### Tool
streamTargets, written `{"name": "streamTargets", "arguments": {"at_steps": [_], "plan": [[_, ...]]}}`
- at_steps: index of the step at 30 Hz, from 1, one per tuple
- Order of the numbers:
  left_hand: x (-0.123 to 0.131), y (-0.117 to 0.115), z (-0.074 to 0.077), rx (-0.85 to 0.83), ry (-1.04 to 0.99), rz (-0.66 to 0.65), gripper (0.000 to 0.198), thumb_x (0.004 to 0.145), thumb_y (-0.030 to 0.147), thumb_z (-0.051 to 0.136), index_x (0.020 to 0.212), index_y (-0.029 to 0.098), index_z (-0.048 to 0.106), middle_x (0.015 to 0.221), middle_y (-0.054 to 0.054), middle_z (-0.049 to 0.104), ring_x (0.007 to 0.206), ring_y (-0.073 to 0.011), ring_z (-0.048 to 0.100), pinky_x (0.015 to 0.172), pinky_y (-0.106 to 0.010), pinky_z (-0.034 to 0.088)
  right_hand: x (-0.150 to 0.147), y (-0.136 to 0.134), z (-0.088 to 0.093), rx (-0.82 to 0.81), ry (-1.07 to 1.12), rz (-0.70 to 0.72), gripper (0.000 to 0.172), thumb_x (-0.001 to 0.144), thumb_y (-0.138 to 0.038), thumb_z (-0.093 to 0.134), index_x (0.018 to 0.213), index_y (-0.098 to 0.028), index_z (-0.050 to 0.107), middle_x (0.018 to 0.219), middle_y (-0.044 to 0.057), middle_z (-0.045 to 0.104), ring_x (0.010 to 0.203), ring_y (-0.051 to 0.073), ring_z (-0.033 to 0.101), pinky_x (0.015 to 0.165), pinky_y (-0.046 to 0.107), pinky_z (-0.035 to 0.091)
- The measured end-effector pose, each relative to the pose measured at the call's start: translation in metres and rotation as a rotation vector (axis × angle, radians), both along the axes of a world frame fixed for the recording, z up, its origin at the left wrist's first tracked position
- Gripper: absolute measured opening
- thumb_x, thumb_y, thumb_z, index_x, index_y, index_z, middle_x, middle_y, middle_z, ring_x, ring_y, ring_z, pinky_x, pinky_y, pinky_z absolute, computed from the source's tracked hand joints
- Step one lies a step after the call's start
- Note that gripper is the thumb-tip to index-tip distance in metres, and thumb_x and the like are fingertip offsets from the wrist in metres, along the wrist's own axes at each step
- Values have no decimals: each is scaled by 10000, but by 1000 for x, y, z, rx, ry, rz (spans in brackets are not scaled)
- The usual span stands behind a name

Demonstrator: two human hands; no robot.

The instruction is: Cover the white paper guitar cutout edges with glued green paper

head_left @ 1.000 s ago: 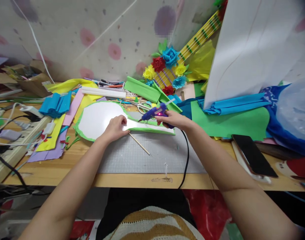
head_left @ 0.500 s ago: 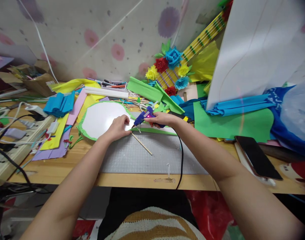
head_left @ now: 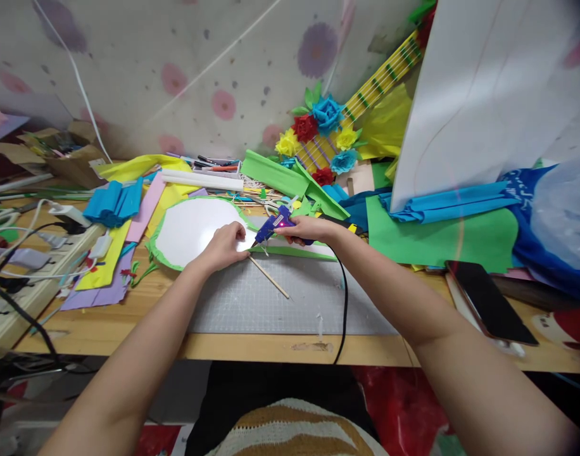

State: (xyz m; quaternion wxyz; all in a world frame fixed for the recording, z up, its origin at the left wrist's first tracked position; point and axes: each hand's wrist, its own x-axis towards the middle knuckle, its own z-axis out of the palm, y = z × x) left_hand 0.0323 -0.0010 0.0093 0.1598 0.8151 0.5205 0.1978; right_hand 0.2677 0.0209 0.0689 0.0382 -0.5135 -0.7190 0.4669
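Observation:
A white paddle-shaped board with a green paper edge lies on the grey cutting mat. My left hand presses down on the board where the round part narrows, its fingers curled at the near edge. My right hand grips a blue hot glue gun, whose nozzle points left and down at the board's edge, close to my left fingertips. The gun's black cord runs over the mat and off the table's front. A thin wooden stick lies on the mat just below both hands.
Coloured paper sheets, blue crepe folds and a power strip crowd the left. A paper guitar with flowers leans at the back. A large white board stands at the right, and a black phone lies near the front right edge.
My right hand has brought the glue gun leftwards along the board's narrow part, until its nozzle is near my left hand. My left hand has stayed on the board.

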Motion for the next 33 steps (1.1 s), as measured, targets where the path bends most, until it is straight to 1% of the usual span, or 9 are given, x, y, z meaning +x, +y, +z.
{"name": "streamTargets", "arguments": {"at_steps": [6,11,16,19,22,25,28,30,33], "plan": [[0,1,3,-26,4,7,321,625,290,658,845,215,436,876,-25,566,818,-203,536,713,-320,411,3,2,4,23,-12,35,414,832,-482,550,578,-156,517,468,-26,484,410,54,404,432,199,349],[1,2,4,-29,-5,14,314,629,288,652,845,221,434,865,-19,566,814,-203,537,719,-323,413,10,8,-2,44,16,15,407,761,-538,612,626,-166,518,535,-11,535,414,57,414,405,205,335],[1,2,6,-49,-7,19,318,630,284,654,846,219,431,856,-16,568,812,-205,534,724,-327,411,25,11,-6,95,89,-19,451,748,-597,582,656,-157,548,550,0,531,441,67,431,403,204,321],[1,3,6,-57,1,20,313,635,292,651,840,221,425,861,-15,564,820,-205,530,729,-326,407,39,8,-6,122,125,-62,448,749,-593,576,691,-149,571,567,2,542,441,62,421,409,203,315],[3,3,6,-51,1,28,308,638,294,649,835,220,425,854,-15,561,814,-203,527,729,-324,402,53,0,-9,183,177,-189,427,741,-569,589,759,-142,599,541,-13,524,442,68,411,420,211,312],[4,1,3,-12,1,49,289,654,295,637,832,218,423,851,-21,561,814,-205,521,730,-329,397,71,-10,-21,320,198,-414,436,717,-562,603,811,-137,627,549,-10,534,479,90,449,470,229,351],[5,0,2,23,10,66,278,669,302,630,833,218,422,858,-28,562,816,-210,515,734,-337,395,92,-21,-38,480,152,-649,460,685,-559,617,892,-150,644,650,25,609,582,146,541,547,264,406],[4,0,1,26,5,67,279,670,309,629,835,218,424,860,-29,561,816,-210,515,735,-338,397,107,-28,-50,524,102,-770,478,677,-567,613,908,-151,654,732,60,655,681,199,593,611,296,436],[1,0,1,35,1,76,270,669,311,625,830,219,428,851,-26,561,808,-208,518,734,-340,401,125,-39,-66,537,41,-866,492,675,-563,613,925,-143,670,872,110,691,822,260,626,714,341,459]]}}
